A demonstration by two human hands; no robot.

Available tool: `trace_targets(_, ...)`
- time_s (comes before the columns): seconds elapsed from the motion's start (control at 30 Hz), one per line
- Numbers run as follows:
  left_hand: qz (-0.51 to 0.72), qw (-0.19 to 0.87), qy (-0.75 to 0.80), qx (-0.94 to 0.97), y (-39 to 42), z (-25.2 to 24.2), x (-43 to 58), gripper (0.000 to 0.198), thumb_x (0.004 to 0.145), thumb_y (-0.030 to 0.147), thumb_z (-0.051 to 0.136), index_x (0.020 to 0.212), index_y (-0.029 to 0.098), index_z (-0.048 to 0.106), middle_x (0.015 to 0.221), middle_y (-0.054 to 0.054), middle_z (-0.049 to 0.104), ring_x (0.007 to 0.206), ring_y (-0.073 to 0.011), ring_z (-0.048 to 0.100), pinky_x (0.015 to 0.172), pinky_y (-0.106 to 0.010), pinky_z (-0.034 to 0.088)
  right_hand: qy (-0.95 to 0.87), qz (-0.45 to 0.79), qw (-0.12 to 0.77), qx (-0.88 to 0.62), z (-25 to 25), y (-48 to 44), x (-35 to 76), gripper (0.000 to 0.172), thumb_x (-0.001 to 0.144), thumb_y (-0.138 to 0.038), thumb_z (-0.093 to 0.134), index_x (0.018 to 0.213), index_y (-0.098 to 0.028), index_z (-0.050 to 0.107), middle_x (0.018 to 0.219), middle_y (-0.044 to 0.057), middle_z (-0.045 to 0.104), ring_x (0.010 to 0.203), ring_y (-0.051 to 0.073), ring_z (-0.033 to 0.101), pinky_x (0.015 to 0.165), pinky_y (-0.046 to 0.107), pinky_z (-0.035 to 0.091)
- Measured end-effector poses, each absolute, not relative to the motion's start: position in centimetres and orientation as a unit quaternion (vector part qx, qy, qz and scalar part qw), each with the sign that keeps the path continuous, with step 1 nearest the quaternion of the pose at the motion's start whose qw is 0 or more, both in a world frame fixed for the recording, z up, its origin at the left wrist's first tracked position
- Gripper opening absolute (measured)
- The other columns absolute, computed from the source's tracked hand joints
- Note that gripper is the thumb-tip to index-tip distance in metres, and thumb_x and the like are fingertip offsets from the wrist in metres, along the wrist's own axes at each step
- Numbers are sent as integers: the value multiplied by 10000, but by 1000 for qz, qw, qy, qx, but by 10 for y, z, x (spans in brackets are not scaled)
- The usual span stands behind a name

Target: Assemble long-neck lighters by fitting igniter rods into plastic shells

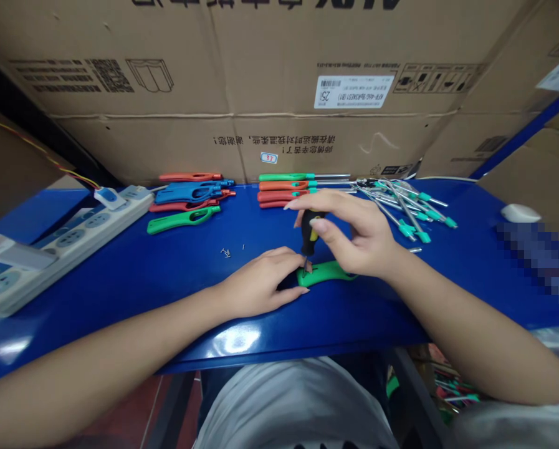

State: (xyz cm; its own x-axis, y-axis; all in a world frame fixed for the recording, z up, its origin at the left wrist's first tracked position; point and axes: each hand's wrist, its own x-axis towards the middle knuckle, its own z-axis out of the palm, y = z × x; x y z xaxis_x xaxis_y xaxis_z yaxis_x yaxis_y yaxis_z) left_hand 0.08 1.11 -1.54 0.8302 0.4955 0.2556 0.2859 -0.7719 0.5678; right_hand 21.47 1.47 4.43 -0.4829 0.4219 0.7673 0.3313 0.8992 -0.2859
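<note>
Head view — green handle [331, 272], touching left hand [263, 284]

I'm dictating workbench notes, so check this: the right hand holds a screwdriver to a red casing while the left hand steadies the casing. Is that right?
Not quite: the casing is green, not red, as the head view shows. The right hand does hold the screwdriver to it, and the left hand steadies it.
</note>
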Motion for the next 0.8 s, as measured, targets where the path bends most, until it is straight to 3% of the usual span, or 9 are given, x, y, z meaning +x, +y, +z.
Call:
trace_targets(0.07, 197, 264, 213, 920, 11, -16, 1, 227, 956, 288, 638, 1151, 184, 587, 1141, -76, 668, 1104, -228, 601, 991, -369, 486, -856, -42, 471, -208, 43, 16, 217, 265, 965, -379, 616, 1157, -212, 688, 924, 60, 744, 865, 200, 703, 831, 341, 561)
trace_targets(0.13, 196, 263, 213, 920, 11, -16, 1, 235, 961, 297, 631, 1162, 182, 587, 1151, -79, 664, 1112, -230, 595, 995, -373, 484, -864, -78, 460, -191, 42, 17, 219, 278, 968, -392, 608, 1159, -205, 682, 914, 66, 743, 881, 214, 703, 844, 356, 558)
trace_targets(0.27, 201, 265, 214, 919, 11, -16, 0, 244, 960, 290, 631, 1178, 189, 590, 1142, -67, 667, 1094, -219, 589, 982, -362, 491, -875, 81, 433, -202, 40, 15, 213, 375, 1061, -254, 333, 1355, -183, 554, 1175, 105, 711, 994, 188, 696, 896, 367, 560)
trace_targets(0.33, 201, 268, 213, 918, 10, -16, 0, 234, 957, 278, 633, 1169, 187, 593, 1146, -67, 667, 1094, -217, 588, 984, -363, 493, -859, 114, 451, -215, 38, 14, 210, 338, 1054, -252, 380, 1326, -184, 567, 1132, 91, 718, 926, 170, 703, 856, 342, 572)
trace_targets(0.43, 197, 265, 212, 920, 10, -17, 1, 232, 956, 273, 628, 1165, 180, 592, 1151, -82, 661, 1098, -230, 587, 984, -383, 497, -846, -11, 496, -195, 37, 15, 210, 226, 954, -323, 635, 1136, -189, 658, 937, 57, 739, 850, 189, 702, 820, 336, 571)
trace_targets(0.5, 197, 264, 211, 920, 10, -16, 1, 234, 960, 274, 622, 1170, 176, 591, 1151, -89, 660, 1094, -235, 586, 978, -390, 500, -851, -74, 492, -168, 38, 15, 212, 256, 937, -343, 658, 1140, -187, 665, 913, 59, 741, 859, 203, 705, 820, 346, 568)
trace_targets(0.6, 196, 271, 210, 919, 10, -15, 2, 243, 962, 270, 620, 1186, 178, 593, 1141, -81, 662, 1084, -226, 581, 974, -376, 501, -874, 20, 450, -179, 42, 12, 212, 358, 1039, -280, 412, 1336, -174, 582, 1119, 98, 731, 989, 198, 703, 868, 358, 568)
trace_targets(0.67, 194, 273, 211, 918, 9, -15, 2, 250, 959, 266, 623, 1191, 177, 592, 1155, -80, 659, 1096, -227, 573, 987, -374, 495, -870, 95, 439, -203, 44, 10, 210, 382, 1049, -241, 353, 1362, -181, 564, 1145, 90, 725, 989, 177, 702, 869, 342, 571)
trace_targets(0.8, 190, 261, 211, 923, 9, -15, 2, 229, 959, 269, 620, 1163, 171, 586, 1155, -94, 655, 1093, -242, 575, 977, -389, 499, -850, -26, 484, -205, 43, 12, 212, 189, 947, -309, 632, 1092, -204, 690, 888, 44, 745, 811, 180, 701, 799, 320, 573)
